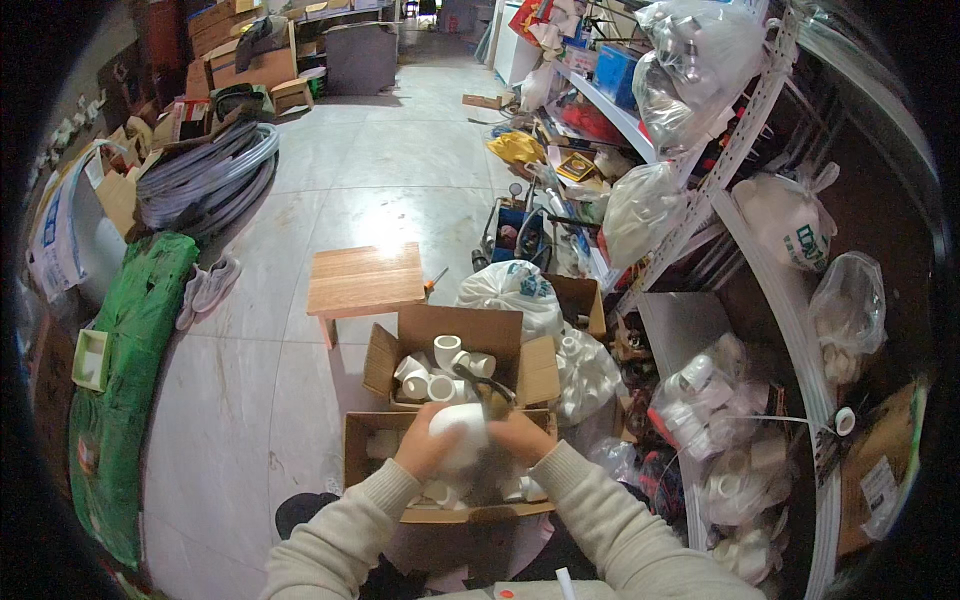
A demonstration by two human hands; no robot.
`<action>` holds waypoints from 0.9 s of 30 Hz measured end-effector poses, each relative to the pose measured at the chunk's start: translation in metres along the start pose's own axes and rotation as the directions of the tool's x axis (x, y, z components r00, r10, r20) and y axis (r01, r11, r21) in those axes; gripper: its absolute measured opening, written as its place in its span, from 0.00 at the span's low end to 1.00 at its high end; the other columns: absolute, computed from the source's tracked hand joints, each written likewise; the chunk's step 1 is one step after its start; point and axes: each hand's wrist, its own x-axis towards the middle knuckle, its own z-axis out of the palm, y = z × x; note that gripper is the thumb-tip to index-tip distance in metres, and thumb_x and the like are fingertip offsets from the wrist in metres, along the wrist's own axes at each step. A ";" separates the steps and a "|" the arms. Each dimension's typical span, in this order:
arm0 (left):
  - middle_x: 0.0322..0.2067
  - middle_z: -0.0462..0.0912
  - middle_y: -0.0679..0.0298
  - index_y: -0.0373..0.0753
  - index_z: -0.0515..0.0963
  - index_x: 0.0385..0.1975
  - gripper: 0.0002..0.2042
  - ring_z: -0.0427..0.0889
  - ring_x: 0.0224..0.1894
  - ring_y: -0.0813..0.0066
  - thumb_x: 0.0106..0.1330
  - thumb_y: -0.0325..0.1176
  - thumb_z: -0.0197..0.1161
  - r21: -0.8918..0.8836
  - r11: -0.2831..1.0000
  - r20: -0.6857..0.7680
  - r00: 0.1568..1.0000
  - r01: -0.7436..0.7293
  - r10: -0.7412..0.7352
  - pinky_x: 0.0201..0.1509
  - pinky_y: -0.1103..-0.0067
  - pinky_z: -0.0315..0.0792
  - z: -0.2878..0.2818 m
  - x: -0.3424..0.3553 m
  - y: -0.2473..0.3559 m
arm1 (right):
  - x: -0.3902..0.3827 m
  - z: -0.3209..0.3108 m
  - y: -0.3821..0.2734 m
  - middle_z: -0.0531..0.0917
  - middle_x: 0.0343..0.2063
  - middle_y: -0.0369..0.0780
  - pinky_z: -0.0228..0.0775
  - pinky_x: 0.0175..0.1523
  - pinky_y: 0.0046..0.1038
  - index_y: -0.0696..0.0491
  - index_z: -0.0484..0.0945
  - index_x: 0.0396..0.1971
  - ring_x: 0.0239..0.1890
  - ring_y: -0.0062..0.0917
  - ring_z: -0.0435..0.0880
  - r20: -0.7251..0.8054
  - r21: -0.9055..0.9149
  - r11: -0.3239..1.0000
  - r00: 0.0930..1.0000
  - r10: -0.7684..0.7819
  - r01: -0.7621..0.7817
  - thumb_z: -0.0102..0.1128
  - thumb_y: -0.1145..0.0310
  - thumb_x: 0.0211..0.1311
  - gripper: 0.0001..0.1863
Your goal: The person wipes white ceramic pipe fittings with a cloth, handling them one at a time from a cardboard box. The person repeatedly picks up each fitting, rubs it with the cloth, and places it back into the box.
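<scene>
My left hand is closed round a white plastic pipe fitting, held above the near cardboard box. Right beside it, my right hand is closed on a dark, curved-handled tool. Motion smears the tool's brownish lower part, so its kind is unclear. White fittings lie in the near box, partly hidden by my hands. Just beyond, an open cardboard box holds several white elbow fittings.
A small wooden stool stands beyond the boxes. Bags of white fittings and a metal shelf rack crowd the right. Along the left lie a green wrapped bundle, white shoes and coiled grey hose.
</scene>
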 end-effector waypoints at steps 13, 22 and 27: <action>0.36 0.75 0.63 0.44 0.69 0.43 0.16 0.76 0.37 0.71 0.60 0.45 0.49 -0.301 0.854 0.433 0.859 0.425 -0.274 0.38 0.77 0.71 -0.001 0.018 -0.011 | -0.013 0.006 0.006 0.75 0.31 0.44 0.66 0.40 0.32 0.54 0.71 0.33 0.35 0.39 0.74 0.075 -0.651 0.469 0.666 -0.742 0.596 0.59 0.76 0.37 0.17; 0.33 0.76 0.63 0.42 0.70 0.40 0.14 0.77 0.33 0.72 0.61 0.42 0.47 -0.225 0.928 0.374 0.906 0.298 -0.201 0.32 0.78 0.72 0.017 0.021 -0.024 | -0.015 -0.003 0.007 0.76 0.34 0.45 0.65 0.43 0.30 0.56 0.73 0.34 0.37 0.34 0.75 -0.025 -0.430 0.745 0.819 -0.574 0.509 0.56 0.76 0.41 0.15; 0.38 0.75 0.58 0.35 0.69 0.41 0.19 0.75 0.39 0.70 0.56 0.44 0.52 0.392 0.916 0.173 0.985 -0.087 0.019 0.43 0.76 0.67 0.015 0.012 0.014 | 0.027 -0.026 0.069 0.77 0.34 0.43 0.66 0.42 0.30 0.58 0.71 0.35 0.37 0.29 0.75 -0.144 -0.328 0.907 0.935 -0.324 0.264 0.50 0.77 0.46 0.12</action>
